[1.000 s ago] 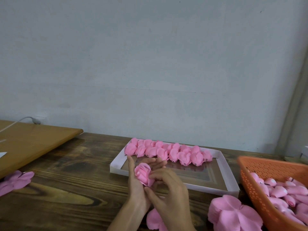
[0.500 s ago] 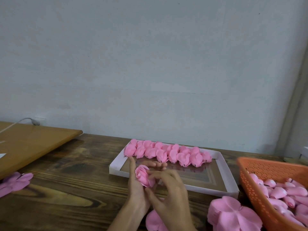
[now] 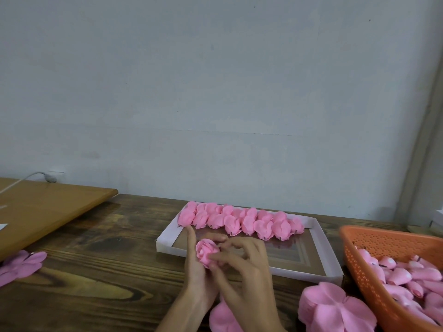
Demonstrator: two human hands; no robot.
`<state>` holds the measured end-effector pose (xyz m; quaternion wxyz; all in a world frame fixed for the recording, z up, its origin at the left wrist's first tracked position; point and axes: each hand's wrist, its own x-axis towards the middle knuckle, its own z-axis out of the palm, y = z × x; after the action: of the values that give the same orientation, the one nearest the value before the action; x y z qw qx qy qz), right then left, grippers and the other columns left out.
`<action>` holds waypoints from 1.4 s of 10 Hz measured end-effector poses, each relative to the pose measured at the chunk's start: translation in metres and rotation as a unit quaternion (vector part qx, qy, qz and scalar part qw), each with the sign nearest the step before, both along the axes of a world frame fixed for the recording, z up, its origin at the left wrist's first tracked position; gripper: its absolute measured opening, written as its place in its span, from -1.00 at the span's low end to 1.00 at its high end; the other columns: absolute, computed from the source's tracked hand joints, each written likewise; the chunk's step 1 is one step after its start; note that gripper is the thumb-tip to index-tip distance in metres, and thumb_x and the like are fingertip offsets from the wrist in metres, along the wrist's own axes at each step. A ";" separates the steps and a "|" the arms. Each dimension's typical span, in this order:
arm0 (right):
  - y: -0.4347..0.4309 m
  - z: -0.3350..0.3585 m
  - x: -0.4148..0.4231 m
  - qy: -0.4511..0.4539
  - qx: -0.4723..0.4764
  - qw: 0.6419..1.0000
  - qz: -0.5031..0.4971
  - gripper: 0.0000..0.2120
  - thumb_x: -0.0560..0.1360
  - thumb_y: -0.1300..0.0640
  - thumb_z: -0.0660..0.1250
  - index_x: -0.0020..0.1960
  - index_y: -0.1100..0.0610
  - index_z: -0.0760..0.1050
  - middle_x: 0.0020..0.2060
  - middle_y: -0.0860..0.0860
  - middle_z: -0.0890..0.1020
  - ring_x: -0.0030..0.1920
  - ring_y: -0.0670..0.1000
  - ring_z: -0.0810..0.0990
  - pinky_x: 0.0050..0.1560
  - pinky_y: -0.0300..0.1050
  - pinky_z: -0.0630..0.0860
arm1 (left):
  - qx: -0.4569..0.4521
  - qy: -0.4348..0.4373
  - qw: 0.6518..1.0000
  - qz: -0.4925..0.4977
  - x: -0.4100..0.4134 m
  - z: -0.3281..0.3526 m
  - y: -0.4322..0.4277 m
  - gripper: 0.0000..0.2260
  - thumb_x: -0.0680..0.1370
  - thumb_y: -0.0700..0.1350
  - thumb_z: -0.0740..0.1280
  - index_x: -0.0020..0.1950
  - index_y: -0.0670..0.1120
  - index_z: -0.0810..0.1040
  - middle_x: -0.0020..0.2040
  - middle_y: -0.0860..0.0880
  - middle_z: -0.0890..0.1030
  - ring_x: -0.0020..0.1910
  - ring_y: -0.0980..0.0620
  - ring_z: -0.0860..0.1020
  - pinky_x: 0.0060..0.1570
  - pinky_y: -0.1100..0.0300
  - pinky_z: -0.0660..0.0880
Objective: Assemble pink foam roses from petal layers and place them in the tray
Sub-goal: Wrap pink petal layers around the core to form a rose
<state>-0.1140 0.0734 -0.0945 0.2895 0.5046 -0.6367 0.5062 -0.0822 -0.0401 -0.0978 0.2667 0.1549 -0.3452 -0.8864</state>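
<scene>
A small pink foam rose [image 3: 205, 253] sits between my hands just in front of the white tray [image 3: 323, 245]. My left hand [image 3: 196, 271] cradles it from the left and below, thumb pointing up. My right hand [image 3: 244, 267] pinches its right side with curled fingers. A row of several finished pink roses [image 3: 242, 220] lies along the tray's far edge. A stack of flat petal layers [image 3: 335, 310] lies at the front right, and another petal layer [image 3: 223, 317] lies under my wrists.
An orange perforated basket [image 3: 374, 245] with several pink rose buds stands at the right. More petal layers [image 3: 21, 267] lie at the far left. A lighter wooden board [image 3: 48, 209] with a white cable lies at the back left. A grey wall stands close behind the table.
My hands have turned the rose slightly and my right fingers have shifted across its right side. The hands stay in the same place before the tray.
</scene>
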 end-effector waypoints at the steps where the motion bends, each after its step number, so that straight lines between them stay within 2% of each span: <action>1: 0.004 0.003 0.000 -0.048 0.004 0.999 0.018 -0.71 0.49 0.07 0.49 0.16 -0.19 0.65 0.07 -0.20 0.50 0.15 -0.04 0.51 0.11 -0.33 0.40 | 0.035 0.033 0.999 0.013 0.001 0.005 0.000 -0.38 0.53 0.40 0.26 -0.35 -0.13 0.61 -0.25 -0.16 0.60 -0.17 -0.16 0.63 0.14 -0.08 0.50; 2: 0.009 0.006 -0.001 -0.050 0.041 0.998 0.014 -0.60 0.49 -0.04 0.48 0.30 -0.27 0.56 0.13 -0.16 0.44 0.22 -0.01 0.49 0.18 -0.32 0.39 | 0.059 0.031 0.998 -0.013 -0.003 -0.004 0.001 -0.41 0.52 0.42 0.28 -0.16 -0.14 0.61 -0.11 -0.17 0.62 0.06 -0.15 0.62 0.40 -0.08 0.41; 3: 0.011 0.007 -0.004 -0.056 0.063 0.996 0.008 -0.54 0.45 -0.12 0.52 0.32 -0.30 0.53 0.20 -0.13 0.42 0.31 -0.03 0.46 0.25 -0.39 0.33 | 0.066 0.025 0.996 -0.045 0.001 0.003 0.005 -0.32 0.46 0.44 0.32 0.17 -0.16 0.52 -0.10 -0.21 0.56 -0.02 -0.15 0.58 0.19 0.02 0.48; 4: 0.013 0.008 -0.007 -0.061 0.080 0.995 0.022 -0.50 0.43 -0.11 0.54 0.33 -0.32 0.51 0.23 -0.13 0.42 0.34 -0.02 0.45 0.27 -0.36 0.37 | 0.051 0.026 0.997 -0.045 -0.003 0.001 0.003 -0.32 0.45 0.44 0.34 0.26 -0.10 0.46 0.17 -0.20 0.45 0.13 -0.22 0.46 0.18 0.00 0.42; 5: 0.014 0.009 -0.008 -0.049 0.096 0.994 0.034 -0.48 0.42 -0.17 0.54 0.35 -0.29 0.52 0.25 -0.14 0.40 0.36 -0.05 0.45 0.28 -0.41 0.35 | 0.040 0.024 0.998 -0.048 -0.003 -0.002 0.002 -0.35 0.43 0.46 0.35 0.02 -0.16 0.54 -0.08 -0.19 0.50 -0.28 -0.11 0.49 -0.28 0.12 0.41; 6: 0.014 0.009 -0.011 -0.058 0.107 0.991 0.052 -0.42 0.35 -0.11 0.58 0.33 -0.29 0.52 0.23 -0.17 0.42 0.28 -0.10 0.51 0.20 -0.36 0.43 | 0.071 0.021 0.996 -0.054 -0.005 -0.005 -0.001 -0.40 0.42 0.45 0.36 -0.20 -0.13 0.55 -0.38 -0.12 0.49 -0.46 -0.02 0.49 -0.43 0.19 0.44; 7: 0.016 0.008 -0.017 -0.064 0.131 0.987 0.063 -0.37 0.32 0.07 0.57 0.32 -0.28 0.51 0.19 -0.22 0.42 0.21 -0.11 0.55 0.10 -0.27 0.52 | 0.069 -0.002 0.998 -0.009 -0.007 -0.005 -0.006 -0.42 0.54 0.43 0.24 -0.18 -0.11 0.49 -0.43 -0.09 0.54 -0.53 -0.03 0.52 -0.49 0.19 0.47; 8: 0.014 0.005 -0.022 -0.049 0.140 0.987 0.061 -0.46 0.35 0.20 0.55 0.26 -0.15 0.56 0.07 -0.17 0.51 0.10 -0.08 0.57 0.03 -0.16 0.55 | 0.074 -0.018 0.997 0.010 -0.010 -0.007 -0.009 -0.44 0.52 0.40 0.26 -0.20 -0.13 0.46 -0.44 -0.10 0.55 -0.54 -0.09 0.50 -0.44 0.17 0.39; 9: 0.012 0.003 -0.023 -0.043 0.150 0.986 0.061 -0.61 0.39 0.24 0.54 0.13 -0.10 0.60 -0.03 -0.17 0.54 0.03 -0.10 0.57 0.01 -0.09 0.56 | 0.084 -0.006 0.996 0.022 -0.012 -0.006 -0.007 -0.48 0.57 0.35 0.27 -0.14 -0.12 0.57 -0.41 -0.07 0.66 -0.47 -0.06 0.65 -0.44 0.14 0.59; 10: 0.014 0.004 -0.022 -0.030 0.153 0.986 0.061 -0.67 0.40 0.20 0.52 0.09 -0.10 0.61 -0.02 -0.20 0.51 0.00 -0.16 0.55 0.00 -0.16 0.54 | 0.049 0.021 0.998 0.021 -0.013 -0.007 -0.007 -0.38 0.57 0.37 0.20 -0.42 -0.13 0.46 -0.48 -0.15 0.43 -0.50 -0.11 0.43 -0.35 0.12 0.37; 11: 0.016 0.006 -0.020 -0.002 0.174 0.983 0.057 -0.69 0.47 0.15 0.48 0.15 -0.16 0.61 0.03 -0.24 0.46 0.00 -0.17 0.55 -0.01 -0.15 0.55 | 0.028 0.028 0.999 0.007 -0.013 -0.010 -0.010 -0.33 0.60 0.36 0.15 -0.49 -0.14 0.40 -0.53 -0.13 0.36 -0.58 -0.06 0.36 -0.46 0.19 0.31; 12: 0.018 0.007 -0.019 0.023 0.196 0.979 0.050 -0.61 0.50 0.15 0.45 0.25 -0.19 0.59 0.09 -0.24 0.43 0.03 -0.18 0.54 0.03 -0.15 0.55 | 0.040 0.038 0.998 -0.006 -0.012 -0.009 -0.009 -0.30 0.62 0.35 0.16 -0.54 -0.12 0.36 -0.58 -0.11 0.34 -0.61 -0.05 0.34 -0.50 0.22 0.30; 13: 0.019 0.009 -0.017 0.047 0.202 0.978 0.021 -0.73 0.53 0.10 0.44 0.17 -0.17 0.62 0.08 -0.18 0.46 -0.05 -0.20 0.47 -0.10 -0.16 0.55 | 0.034 0.013 0.999 0.035 -0.017 -0.012 -0.011 -0.37 0.70 0.20 0.10 -0.53 -0.05 0.23 -0.56 -0.08 0.31 -0.59 -0.04 0.38 -0.48 0.23 0.43; 14: 0.019 0.013 -0.011 0.078 0.198 0.977 -0.006 -0.82 0.54 0.06 0.39 0.09 -0.19 0.57 0.04 -0.13 0.50 -0.08 -0.12 0.51 -0.27 -0.13 0.53 | 0.063 -0.010 0.997 0.033 -0.016 -0.014 -0.012 -0.41 0.70 0.25 0.16 -0.45 -0.04 0.31 -0.48 -0.06 0.45 -0.48 -0.03 0.52 -0.24 0.11 0.53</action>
<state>-0.1253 0.0924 -0.0819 0.2357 0.5863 -0.7024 0.3277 -0.0986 -0.0525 -0.1121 0.2825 0.1917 -0.2856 -0.8955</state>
